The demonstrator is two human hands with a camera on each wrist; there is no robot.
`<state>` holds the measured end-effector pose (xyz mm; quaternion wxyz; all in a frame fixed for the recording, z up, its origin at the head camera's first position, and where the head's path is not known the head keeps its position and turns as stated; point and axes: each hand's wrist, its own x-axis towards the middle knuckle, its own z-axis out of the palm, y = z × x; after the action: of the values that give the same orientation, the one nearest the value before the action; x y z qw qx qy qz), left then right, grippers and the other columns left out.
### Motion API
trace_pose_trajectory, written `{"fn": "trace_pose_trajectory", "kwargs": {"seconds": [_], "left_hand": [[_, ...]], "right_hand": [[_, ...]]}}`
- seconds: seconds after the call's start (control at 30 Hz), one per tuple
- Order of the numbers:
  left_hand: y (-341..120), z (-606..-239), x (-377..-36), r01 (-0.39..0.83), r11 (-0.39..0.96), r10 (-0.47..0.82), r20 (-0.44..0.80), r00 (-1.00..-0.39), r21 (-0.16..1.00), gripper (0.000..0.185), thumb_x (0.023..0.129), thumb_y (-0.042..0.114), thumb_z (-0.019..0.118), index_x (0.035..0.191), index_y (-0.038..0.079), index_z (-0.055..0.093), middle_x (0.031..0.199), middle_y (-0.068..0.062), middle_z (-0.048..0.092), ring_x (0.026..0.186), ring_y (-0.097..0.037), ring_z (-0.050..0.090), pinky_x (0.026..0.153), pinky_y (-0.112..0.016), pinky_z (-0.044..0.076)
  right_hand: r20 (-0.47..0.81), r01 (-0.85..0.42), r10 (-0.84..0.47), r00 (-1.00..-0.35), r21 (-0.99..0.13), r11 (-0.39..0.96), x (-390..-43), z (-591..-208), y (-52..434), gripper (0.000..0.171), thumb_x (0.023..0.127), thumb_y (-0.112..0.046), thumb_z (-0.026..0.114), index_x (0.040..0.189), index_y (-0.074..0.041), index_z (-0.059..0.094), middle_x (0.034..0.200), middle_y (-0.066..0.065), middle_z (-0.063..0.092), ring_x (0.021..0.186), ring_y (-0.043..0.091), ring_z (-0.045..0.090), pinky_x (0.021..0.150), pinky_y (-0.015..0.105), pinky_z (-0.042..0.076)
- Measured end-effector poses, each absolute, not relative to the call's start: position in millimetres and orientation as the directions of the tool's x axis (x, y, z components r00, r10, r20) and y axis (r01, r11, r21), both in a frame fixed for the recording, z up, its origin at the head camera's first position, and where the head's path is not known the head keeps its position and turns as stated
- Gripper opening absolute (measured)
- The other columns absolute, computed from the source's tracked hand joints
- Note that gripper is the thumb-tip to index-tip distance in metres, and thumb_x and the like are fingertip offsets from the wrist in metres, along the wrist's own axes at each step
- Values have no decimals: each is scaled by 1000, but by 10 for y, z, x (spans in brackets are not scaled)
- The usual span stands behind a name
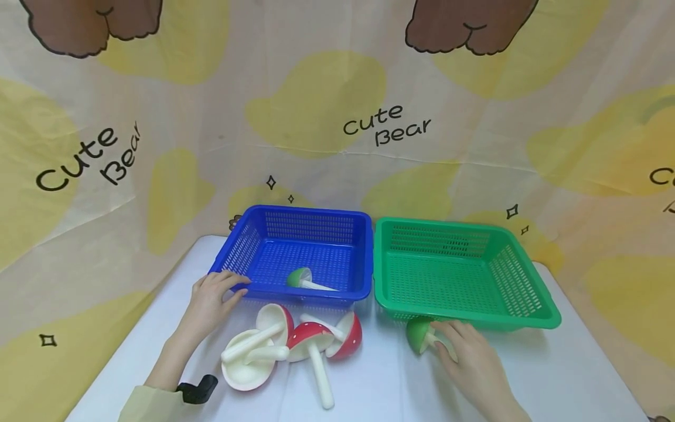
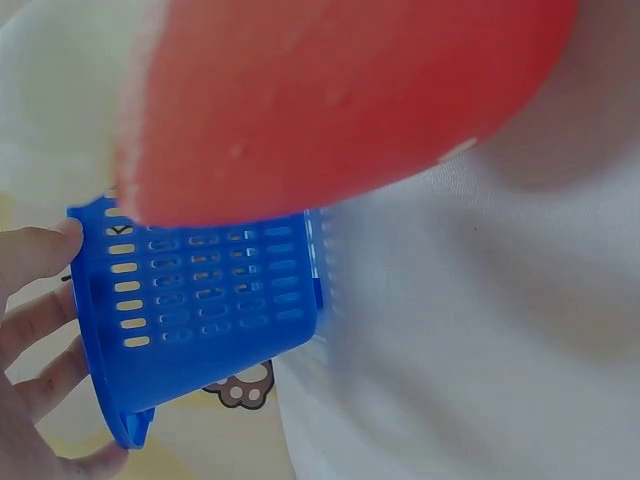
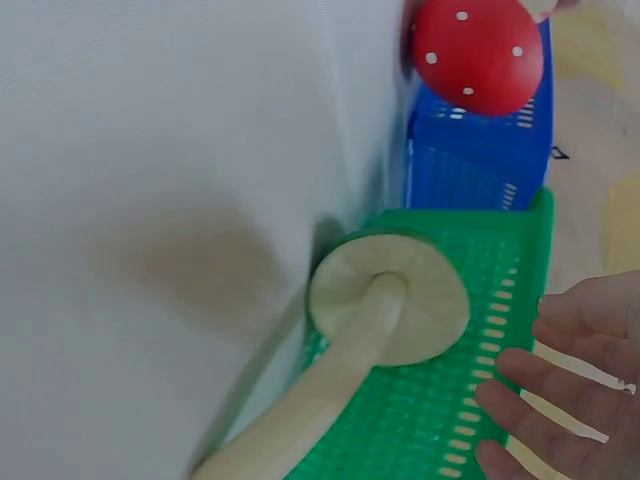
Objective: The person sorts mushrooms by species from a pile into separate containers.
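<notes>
Head view: backdrop (image 1: 337,88) reads "Cute Bear"; hands relaxed, left (image 1: 213,296) touching blue basket (image 1: 295,293); right (image 1: 471,357) beside green mushroom (image 1: 419,334).

A person's left hand (image 1: 213,293) rests on the near corner of a blue basket (image 1: 295,253) holding one green-capped mushroom (image 1: 306,279), while the right hand (image 1: 469,351) touches another green mushroom (image 1: 420,334) just before a green basket (image 1: 464,272). Red and cream toy mushrooms (image 1: 295,346) lie between the hands on the white worktop (image 1: 379,387).
</notes>
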<state>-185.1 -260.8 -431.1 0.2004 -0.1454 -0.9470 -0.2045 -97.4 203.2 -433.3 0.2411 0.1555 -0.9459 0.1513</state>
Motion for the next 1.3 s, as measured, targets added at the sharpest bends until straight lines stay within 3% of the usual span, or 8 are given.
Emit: {"fn": "trace_pose_trajectory", "kwargs": {"seconds": [0.23,0.6,0.87,1.3], "left_hand": [[-2605,-4318,-1851,369,873,197,460,-866,320,15,84,12,71,99,14,71,98,-6,68,97,-30,57,90,-66,33],[-2605,-4305,-1841,365,871,195,448,-872,330,14,85,13,70,100,13,70,99,-7,68,98,-32,57,92,-68,32],[-2601,-4303,-1831,365,868,192,450,-872,336,14,85,12,70,99,13,70,99,-7,68,98,-32,56,92,-68,31],[-2600,-4306,-1831,364,870,192,452,-871,331,14,85,12,71,99,13,70,98,-7,68,97,-31,56,92,-67,33]], "right_hand": [[527,-382,-228,-819,-203,901,-980,-4508,2180,39,68,-5,79,105,-13,69,98,1,69,89,21,65,73,42,54],[473,-368,-246,-846,-183,912,-983,-4672,2265,42,63,-2,81,103,-11,70,94,-2,69,89,20,65,74,42,53],[335,-285,-205,-920,-210,935,-983,-4702,2297,37,72,-5,76,108,-10,69,98,0,68,94,22,63,76,43,52],[246,-197,-132,-960,-261,945,-1025,-4734,2296,28,81,-5,67,108,-9,69,94,3,69,89,21,63,74,41,52]]}}
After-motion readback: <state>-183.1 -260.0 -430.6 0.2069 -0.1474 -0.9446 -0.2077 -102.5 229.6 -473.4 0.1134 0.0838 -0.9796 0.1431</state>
